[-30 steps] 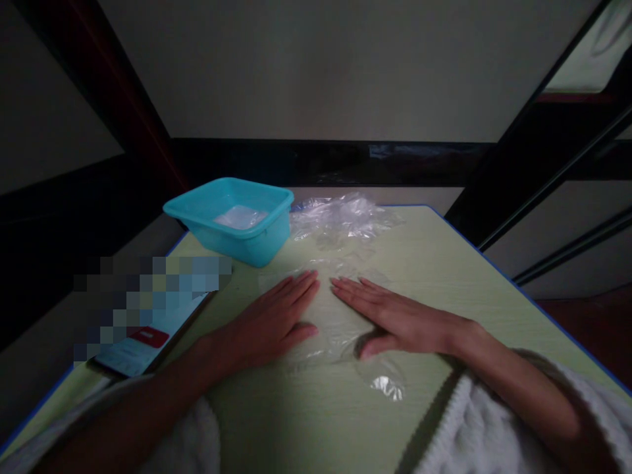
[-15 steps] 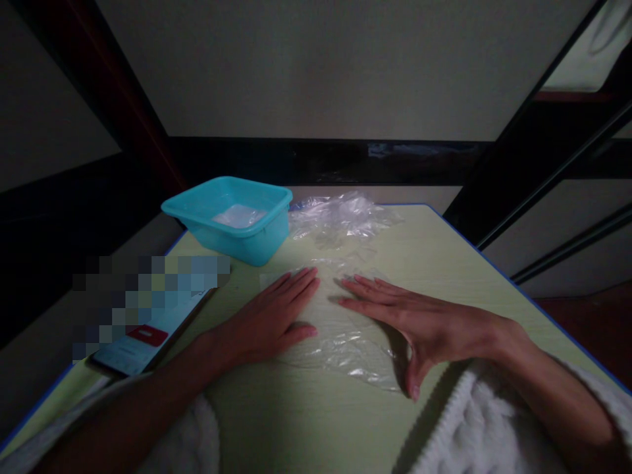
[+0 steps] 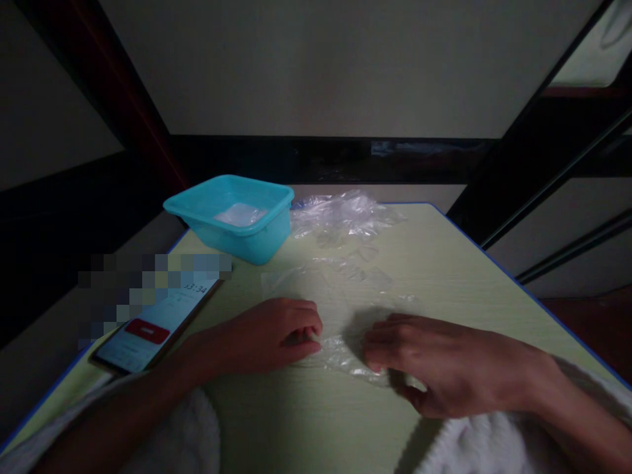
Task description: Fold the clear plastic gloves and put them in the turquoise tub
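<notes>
A thin clear plastic bag (image 3: 316, 286) lies spread on the table, wrinkled along its near edge. My left hand (image 3: 276, 336) rests at its near left part, fingers curled down toward the thumb in a pinch at the plastic. Over the bag's right part, my right hand (image 3: 429, 362) has its fingers bent and its thumb apart, with a shadow under the fingertips; no plastic shows gripped there. Behind the bag, a heap of crumpled clear plastic bags (image 3: 350, 214) sits near the table's far edge.
A turquoise plastic basin (image 3: 269, 240) with clear plastic inside stands at the far left. A phone (image 3: 170, 313) with a lit screen lies left of my left forearm. The pale table (image 3: 276, 428) has a blue edge and stands near a wall panel (image 3: 316, 72).
Both hands were flat on the bag with fingers stretched out. They have drawn back toward me and their fingers have curled, uncovering more of the bag.
</notes>
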`<state>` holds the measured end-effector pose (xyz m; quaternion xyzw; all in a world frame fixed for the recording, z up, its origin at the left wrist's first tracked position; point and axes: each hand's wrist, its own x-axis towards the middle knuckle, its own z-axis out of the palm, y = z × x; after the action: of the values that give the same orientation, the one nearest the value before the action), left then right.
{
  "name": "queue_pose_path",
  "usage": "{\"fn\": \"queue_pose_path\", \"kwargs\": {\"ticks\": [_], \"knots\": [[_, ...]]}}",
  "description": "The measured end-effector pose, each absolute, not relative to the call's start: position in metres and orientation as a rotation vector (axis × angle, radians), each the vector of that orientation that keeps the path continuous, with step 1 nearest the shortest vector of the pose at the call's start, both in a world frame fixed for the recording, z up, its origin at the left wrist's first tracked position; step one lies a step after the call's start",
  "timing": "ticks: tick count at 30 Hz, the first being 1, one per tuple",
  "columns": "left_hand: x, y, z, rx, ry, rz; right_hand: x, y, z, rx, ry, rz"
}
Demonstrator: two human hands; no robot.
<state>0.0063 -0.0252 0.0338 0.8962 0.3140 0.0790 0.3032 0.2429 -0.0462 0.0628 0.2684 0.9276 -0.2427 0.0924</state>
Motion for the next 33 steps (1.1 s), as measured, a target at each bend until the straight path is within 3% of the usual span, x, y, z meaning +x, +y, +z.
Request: {"fn": "queue_pose_path", "kwargs": {"ticks": [12,25,33], "knots": [[0.009,-0.033,0.039,2.393,0.927,0.062,0.246,-0.039,0.064,0.866,2.943,-0.704],[0.009,-0.036,0.043,2.160,1.052,0.131,0.244,-0.020,0.039,1.440,3.109,-0.811],[0.007,-0.026,0.026,1.994,0.993,0.289,0.241,-0.011,0.025,1.504,3.144,-0.420]]}}
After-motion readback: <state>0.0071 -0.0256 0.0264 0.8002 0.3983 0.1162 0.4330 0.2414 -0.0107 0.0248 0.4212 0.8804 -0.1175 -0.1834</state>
